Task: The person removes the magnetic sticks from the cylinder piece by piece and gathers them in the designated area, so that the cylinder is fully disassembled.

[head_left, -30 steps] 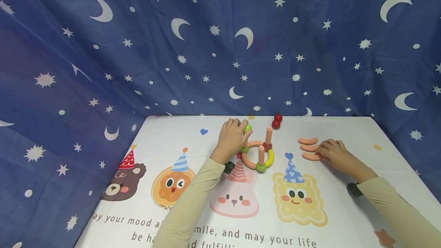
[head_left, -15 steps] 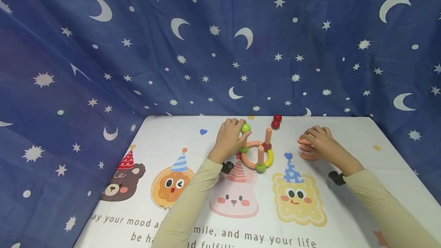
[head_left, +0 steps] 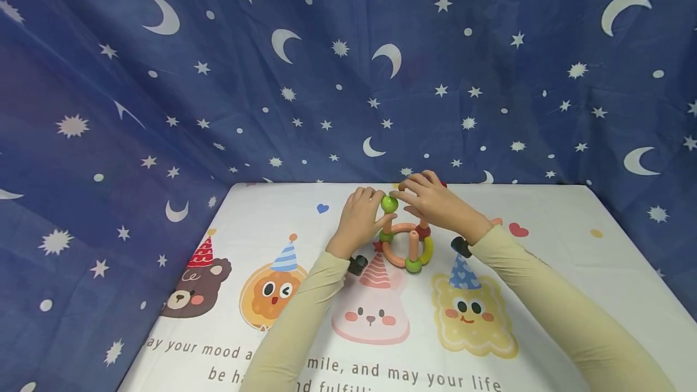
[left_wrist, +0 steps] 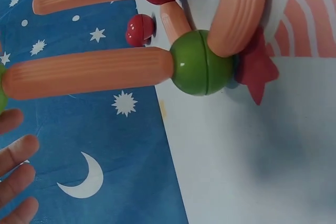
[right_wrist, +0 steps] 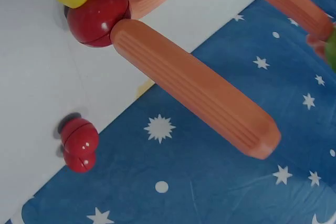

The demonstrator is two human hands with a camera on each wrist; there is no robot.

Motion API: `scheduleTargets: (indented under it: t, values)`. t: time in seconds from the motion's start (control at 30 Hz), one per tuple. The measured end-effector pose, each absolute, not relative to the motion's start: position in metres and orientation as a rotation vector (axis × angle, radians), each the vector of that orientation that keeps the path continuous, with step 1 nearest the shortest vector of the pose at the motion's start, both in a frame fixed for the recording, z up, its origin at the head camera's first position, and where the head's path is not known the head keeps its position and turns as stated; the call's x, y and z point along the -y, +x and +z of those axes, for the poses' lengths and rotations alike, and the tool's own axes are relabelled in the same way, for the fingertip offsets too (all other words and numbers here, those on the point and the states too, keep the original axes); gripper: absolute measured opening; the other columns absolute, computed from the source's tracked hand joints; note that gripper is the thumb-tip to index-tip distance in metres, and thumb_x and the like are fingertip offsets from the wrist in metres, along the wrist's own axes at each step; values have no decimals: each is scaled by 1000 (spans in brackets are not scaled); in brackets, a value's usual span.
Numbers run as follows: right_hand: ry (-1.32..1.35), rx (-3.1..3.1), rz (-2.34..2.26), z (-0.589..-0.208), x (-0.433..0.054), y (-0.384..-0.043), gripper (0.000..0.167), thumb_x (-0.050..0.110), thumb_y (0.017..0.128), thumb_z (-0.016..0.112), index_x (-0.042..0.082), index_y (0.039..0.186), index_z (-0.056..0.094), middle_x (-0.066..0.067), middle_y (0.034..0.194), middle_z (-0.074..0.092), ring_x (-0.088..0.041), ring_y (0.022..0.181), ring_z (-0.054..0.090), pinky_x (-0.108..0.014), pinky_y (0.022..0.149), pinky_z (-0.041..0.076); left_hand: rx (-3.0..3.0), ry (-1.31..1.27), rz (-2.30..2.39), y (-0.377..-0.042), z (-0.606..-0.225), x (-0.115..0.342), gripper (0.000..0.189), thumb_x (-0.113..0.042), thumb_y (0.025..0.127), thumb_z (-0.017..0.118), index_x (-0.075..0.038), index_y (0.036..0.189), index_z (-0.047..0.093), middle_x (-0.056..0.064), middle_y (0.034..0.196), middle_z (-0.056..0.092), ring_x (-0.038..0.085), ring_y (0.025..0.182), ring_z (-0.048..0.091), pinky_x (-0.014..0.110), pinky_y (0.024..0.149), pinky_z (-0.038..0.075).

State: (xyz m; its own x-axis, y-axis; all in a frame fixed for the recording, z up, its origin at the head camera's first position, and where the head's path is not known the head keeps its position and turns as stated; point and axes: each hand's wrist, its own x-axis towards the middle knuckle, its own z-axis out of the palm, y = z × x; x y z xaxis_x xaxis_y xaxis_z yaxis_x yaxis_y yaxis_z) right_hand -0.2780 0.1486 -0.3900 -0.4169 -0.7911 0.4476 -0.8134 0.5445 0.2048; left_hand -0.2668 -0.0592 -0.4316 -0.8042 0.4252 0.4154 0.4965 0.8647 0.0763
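A white cloth covers your tabletop (head_left: 572, 283), its near part printed with a brown cartoon bear (head_left: 204, 286), a pink bunny (head_left: 370, 319), a yellow biscuit figure (head_left: 474, 331) and brown lettering (head_left: 403, 375). A dark blue fabric curtain (head_left: 327, 47) patterned with white moons and stars stands behind the far edge and along the left side.

Near the middle of the far edge you have a ring frame of curved orange pieces (head_left: 394, 258) and one curved yellow piece (head_left: 427, 251), joined by glossy round green and red connectors. Three straight orange rods rise from it; a bright green ball (head_left: 389, 204) tops the left one. Two touching glossy red balls (right_wrist: 80, 144) lie between the frame and the far edge.

Your left hand (head_left: 359, 216) is at the green ball, thumb extended just below it; you cannot tell whether it grasps. Your right hand (head_left: 432, 201) comes to the same ball from the right, fingers bent; whether it holds anything is hidden.

Half a second ago your right hand was over the loose curved orange pieces (head_left: 496, 221) towards the right edge; now a printed red heart (head_left: 518, 230) shows there and your forearm hides most of those pieces. Your left hand has hardly moved.
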Motion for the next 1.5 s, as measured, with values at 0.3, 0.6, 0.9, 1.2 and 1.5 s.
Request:
scheduleTargets:
  t: [0.3,0.6,0.9,1.2,1.5]
  values:
    - [1387,2190,90,-398,-138,-291,45,16,73,80,16,115,64,-3,106,62,-23,105,54,-49,93,40,2607,-672,-227,-268,-436,59,44,-44,87,62,-9,112,58,4,109,59,20,104,53,34,94,44]
    - [1398,2114,155,-404,-134,-293,37,14,72,80,11,106,67,-3,100,65,-22,101,57,-50,93,41,2562,-684,-296,-267,-436,54,36,-35,84,68,-6,105,59,5,104,60,20,100,53,33,89,45]
    - [1397,2061,190,-408,-133,-291,40,9,68,82,9,104,66,-4,99,66,-22,97,58,-50,90,43,2563,-665,-312,-265,-436,49,30,-30,83,66,-6,100,61,4,99,60,20,96,53,32,87,45]
    - [1406,2012,168,-412,-135,-292,44,9,64,83,8,105,66,-4,99,65,-22,98,58,-50,89,43,2574,-653,-242,-262,-435,44,31,-31,82,64,-8,102,61,3,100,60,19,97,53,32,89,44]
    - [1411,2021,158,-409,-136,-291,48,5,60,84,10,104,65,-3,98,67,-22,98,60,-49,89,43,2592,-637,-211,-259,-434,41,30,-31,84,61,-8,103,61,2,97,59,19,96,53,33,90,44]
